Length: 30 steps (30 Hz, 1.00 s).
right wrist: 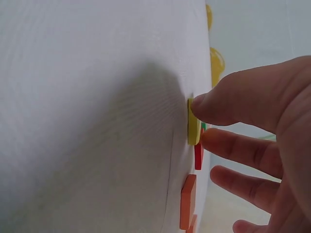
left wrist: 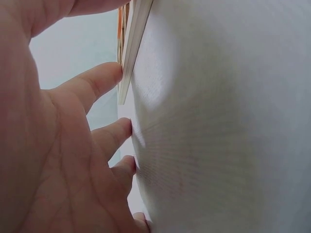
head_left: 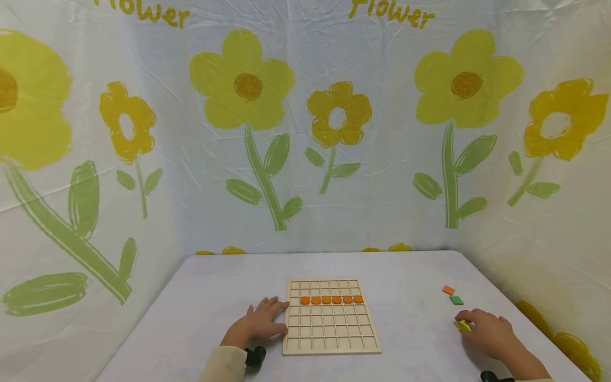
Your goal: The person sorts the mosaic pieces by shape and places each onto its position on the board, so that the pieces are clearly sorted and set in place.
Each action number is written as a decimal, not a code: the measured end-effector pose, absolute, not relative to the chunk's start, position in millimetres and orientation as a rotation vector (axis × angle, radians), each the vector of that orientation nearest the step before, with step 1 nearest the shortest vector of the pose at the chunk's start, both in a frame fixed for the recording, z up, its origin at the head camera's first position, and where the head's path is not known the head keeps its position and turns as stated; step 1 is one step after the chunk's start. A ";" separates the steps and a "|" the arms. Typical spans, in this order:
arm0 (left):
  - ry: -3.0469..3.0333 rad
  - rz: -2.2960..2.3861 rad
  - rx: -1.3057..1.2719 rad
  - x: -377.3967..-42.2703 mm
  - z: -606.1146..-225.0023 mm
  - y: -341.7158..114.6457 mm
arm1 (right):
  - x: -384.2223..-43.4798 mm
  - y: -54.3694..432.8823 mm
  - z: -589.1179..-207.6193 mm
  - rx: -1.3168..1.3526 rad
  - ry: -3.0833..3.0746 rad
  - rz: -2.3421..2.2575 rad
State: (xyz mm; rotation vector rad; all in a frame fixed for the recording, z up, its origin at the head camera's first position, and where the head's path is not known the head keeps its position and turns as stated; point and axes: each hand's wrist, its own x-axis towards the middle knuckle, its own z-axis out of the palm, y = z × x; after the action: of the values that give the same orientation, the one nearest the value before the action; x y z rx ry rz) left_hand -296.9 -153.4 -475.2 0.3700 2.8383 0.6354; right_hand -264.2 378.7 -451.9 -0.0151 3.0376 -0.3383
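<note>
A pale wooden grid board [head_left: 331, 344] lies on the table, with a row of several orange discs [head_left: 326, 300] in its upper part. My left hand [head_left: 260, 321] is at the board's left side, fingers spread; in the left wrist view a fingertip meets the board's edge [left wrist: 131, 53]. On the right, my right hand [head_left: 489, 331] pinches a small yellow tile [right wrist: 193, 121] between thumb and index finger, low at the tabletop. The other fingers stay apart from it. Just beyond this hand lie a green tile [head_left: 456, 300] and an orange tile [head_left: 448, 290].
In the right wrist view a red tile [right wrist: 198, 156] and an orange tile [right wrist: 188, 201] lie near the right hand's fingers. A white cloth with printed flowers [head_left: 242, 79] hangs around the white table [head_left: 215, 281] at the back and both sides.
</note>
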 end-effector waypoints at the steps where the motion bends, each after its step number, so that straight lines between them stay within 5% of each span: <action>1: 2.839 0.634 0.370 -297.0 -475.5 -153.5 | -264.5 379.7 -452.7 -0.013 3.035 -0.339; 30: 2.842 0.663 0.361 -293.7 -472.4 -153.7 | -268.2 379.2 -450.8 0.057 2.980 -0.339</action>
State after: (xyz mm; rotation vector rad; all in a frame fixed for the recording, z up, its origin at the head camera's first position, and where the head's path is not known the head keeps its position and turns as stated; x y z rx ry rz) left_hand -293.7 -153.7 -472.4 0.3606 2.8424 0.6628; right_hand -268.2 379.2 -450.8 0.0574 2.9800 -0.3393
